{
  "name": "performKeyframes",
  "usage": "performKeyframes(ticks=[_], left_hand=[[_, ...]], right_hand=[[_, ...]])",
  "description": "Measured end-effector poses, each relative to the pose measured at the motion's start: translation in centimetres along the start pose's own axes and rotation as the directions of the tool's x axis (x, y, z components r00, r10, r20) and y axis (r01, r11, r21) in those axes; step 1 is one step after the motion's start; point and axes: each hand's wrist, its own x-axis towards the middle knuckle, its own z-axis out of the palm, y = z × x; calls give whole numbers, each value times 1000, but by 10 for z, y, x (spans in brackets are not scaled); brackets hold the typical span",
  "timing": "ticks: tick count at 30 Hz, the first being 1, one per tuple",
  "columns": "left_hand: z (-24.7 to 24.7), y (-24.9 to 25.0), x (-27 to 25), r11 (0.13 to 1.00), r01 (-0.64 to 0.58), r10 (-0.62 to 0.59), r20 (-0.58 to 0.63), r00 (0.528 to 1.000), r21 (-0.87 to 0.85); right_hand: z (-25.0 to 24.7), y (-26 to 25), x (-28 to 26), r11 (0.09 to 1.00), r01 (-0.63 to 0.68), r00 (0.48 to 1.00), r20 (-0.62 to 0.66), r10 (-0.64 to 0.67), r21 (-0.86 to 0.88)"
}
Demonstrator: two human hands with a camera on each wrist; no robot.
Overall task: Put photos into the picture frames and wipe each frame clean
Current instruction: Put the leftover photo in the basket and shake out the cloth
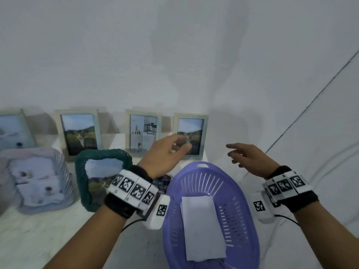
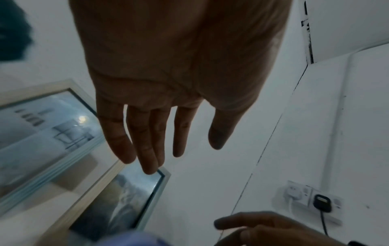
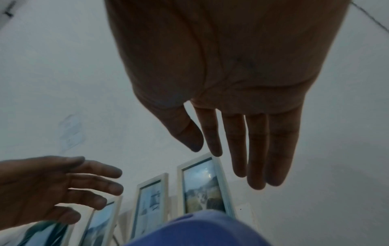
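The left hand (image 1: pixel 165 154) is raised in front of the rightmost pale wooden picture frame with a hillside photo (image 1: pixel 190 135), fingers straight and slightly spread in its wrist view, holding nothing; whether the fingertips touch the frame's glass cannot be told. The right hand (image 1: pixel 250 158) hangs in the air to the right of that frame, well apart from it, its fingers (image 3: pixel 256 149) extended and loose, also empty (the palm faces down).

Just below and between the two hands sits a purple oval slotted plastic basket (image 1: pixel 244 216) with a white rectangular sheet (image 1: pixel 202 228) lying flat inside it. The hillside frame stands upright against the white wall (image 1: pixel 174 55), behind the basket's far rim. Just left of it stands a second pale frame showing a furniture collage (image 1: pixel 140 131), then a third pale frame with a landscape photo (image 1: pixel 79 133), and at the far left edge a fourth frame with a bluish picture (image 1: pixel 13 129), partly cut off.

Nearer the person, a dark green woven-edged frame with a landscape photo (image 1: pixel 97 177) leans beside the left wrist, and left of it a pale lilac ribbed frame (image 1: pixel 38 181) lies tilted on the white surface (image 1: pixel 38 239). Both wrists wear black bands carrying white marker blocks (image 1: pixel 134 187). A wall socket with a black plug (image 2: pixel 320 199) shows in the left wrist view.
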Motion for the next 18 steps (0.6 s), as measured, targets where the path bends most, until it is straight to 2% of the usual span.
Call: performKeyframes(ticks=[3, 7, 10, 11, 14, 18], left_hand=[[7, -20, -40, 1000, 2, -1, 27, 1000, -22], [22, -56, -92, 1000, 16, -16, 44, 999, -1], [34, -73, -123, 999, 14, -10, 71, 997, -52], [37, -76, -132, 997, 20, -13, 79, 997, -78], [41, -81, -153, 995, 15, -1, 138, 990, -96], [43, -87, -172, 998, -2, 13, 182, 983, -59]], right_hand=[[12, -8, -50, 993, 48, 998, -21, -51, -110], [48, -28, -125, 975, 177, 978, -83, -189, -135], [86, -42, -172, 947, 217, 974, -13, -226, -235], [100, -47, -186, 931, 214, 976, 18, -218, -296], [143, -57, -217, 834, 276, 951, 9, -309, -478], [178, -53, -239, 829, 205, 954, -85, -289, -520]])
